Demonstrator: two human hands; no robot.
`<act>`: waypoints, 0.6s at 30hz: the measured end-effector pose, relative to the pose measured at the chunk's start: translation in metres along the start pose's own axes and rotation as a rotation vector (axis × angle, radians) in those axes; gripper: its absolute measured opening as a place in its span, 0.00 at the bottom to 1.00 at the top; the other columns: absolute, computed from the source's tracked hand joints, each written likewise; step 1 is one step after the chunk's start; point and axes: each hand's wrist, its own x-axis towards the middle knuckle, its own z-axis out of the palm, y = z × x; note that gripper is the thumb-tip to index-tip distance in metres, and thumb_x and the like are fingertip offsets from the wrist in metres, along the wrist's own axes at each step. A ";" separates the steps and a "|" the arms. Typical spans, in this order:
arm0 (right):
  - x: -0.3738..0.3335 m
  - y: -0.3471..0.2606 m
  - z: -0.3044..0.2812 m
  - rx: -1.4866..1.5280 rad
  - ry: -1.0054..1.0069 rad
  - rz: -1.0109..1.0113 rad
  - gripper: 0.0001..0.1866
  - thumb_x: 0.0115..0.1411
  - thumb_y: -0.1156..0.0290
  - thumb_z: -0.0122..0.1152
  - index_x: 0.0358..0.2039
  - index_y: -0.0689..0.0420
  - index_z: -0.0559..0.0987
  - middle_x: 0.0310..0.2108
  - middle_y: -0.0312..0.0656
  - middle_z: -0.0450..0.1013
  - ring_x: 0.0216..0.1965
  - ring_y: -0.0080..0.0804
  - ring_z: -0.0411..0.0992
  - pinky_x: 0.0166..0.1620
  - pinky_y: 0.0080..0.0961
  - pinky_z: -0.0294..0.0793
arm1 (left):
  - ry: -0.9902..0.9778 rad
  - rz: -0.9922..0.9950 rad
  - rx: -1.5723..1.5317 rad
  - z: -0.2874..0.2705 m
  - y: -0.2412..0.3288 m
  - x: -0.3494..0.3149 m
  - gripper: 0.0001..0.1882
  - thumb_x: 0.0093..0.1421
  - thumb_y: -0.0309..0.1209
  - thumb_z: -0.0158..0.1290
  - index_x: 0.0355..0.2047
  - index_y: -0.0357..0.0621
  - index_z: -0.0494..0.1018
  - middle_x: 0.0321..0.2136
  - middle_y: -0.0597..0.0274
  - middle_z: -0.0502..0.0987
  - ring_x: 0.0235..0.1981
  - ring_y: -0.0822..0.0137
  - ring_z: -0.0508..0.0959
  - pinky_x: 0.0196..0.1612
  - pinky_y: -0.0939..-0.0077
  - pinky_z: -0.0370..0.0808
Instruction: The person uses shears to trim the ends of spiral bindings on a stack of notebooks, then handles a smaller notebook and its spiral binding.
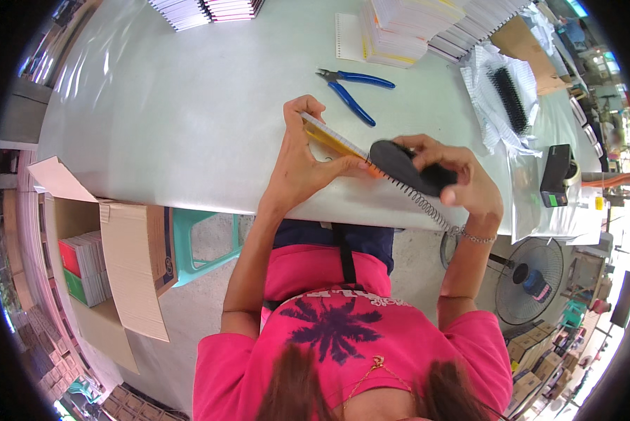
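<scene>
The notebook (332, 139), a thin yellow-covered pad seen nearly edge-on, lies at the near edge of the table (189, 119), and we take it as our landmark. We see the left hand (302, 158) clamped on it, fingers curled over its far end and thumb pressed along its near side. Just right of the notebook, the right hand (462, 184) is closed around a dark, rounded tool (407, 167), whose tip meets the notebook's right end. From that point a wire coil (420, 200) trails toward us, off the table's edge and past the right wrist; whether it is already threaded into the notebook's holes we cannot quite tell, since the view is steep there.

Nearer us than the notebook, below the table, a teal stool (201, 242) stands to the left, and further left an open carton (101, 270) holds red and green books. Down to the right of the notebook a floor fan (532, 281) stands.

Beyond the notebook, blue-handled pliers (353, 88) lie on the table, apart from both hands. Further back and right of the notebook are stacks of spiral notebooks (406, 28), and to the far right a black comb-like strip (509, 98) rests on white sheets. Another stack (206, 10) sits at the table's far edge, left of the notebook.
</scene>
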 end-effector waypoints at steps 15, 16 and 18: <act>0.008 0.002 0.003 -0.119 0.035 0.030 0.22 0.52 0.63 0.73 0.45 0.61 0.82 0.54 0.45 0.70 0.52 0.31 0.70 0.56 0.28 0.67 | -0.038 -0.015 -0.056 0.002 -0.007 -0.002 0.49 0.39 0.34 0.76 0.52 0.43 0.52 0.43 0.62 0.58 0.44 0.65 0.62 0.53 0.72 0.64; 0.009 0.002 0.004 -0.230 0.091 0.081 0.22 0.53 0.63 0.73 0.45 0.62 0.82 0.54 0.44 0.70 0.51 0.30 0.70 0.55 0.28 0.68 | -0.033 -0.031 -0.073 0.003 -0.006 -0.001 0.49 0.39 0.34 0.76 0.52 0.43 0.52 0.43 0.62 0.58 0.44 0.65 0.62 0.53 0.72 0.64; 0.009 0.013 0.005 -0.174 0.160 0.103 0.21 0.53 0.63 0.72 0.45 0.61 0.82 0.52 0.44 0.71 0.50 0.30 0.70 0.54 0.28 0.69 | -0.023 -0.055 -0.101 0.001 -0.005 0.003 0.48 0.39 0.34 0.76 0.52 0.43 0.52 0.42 0.62 0.58 0.44 0.65 0.62 0.53 0.72 0.64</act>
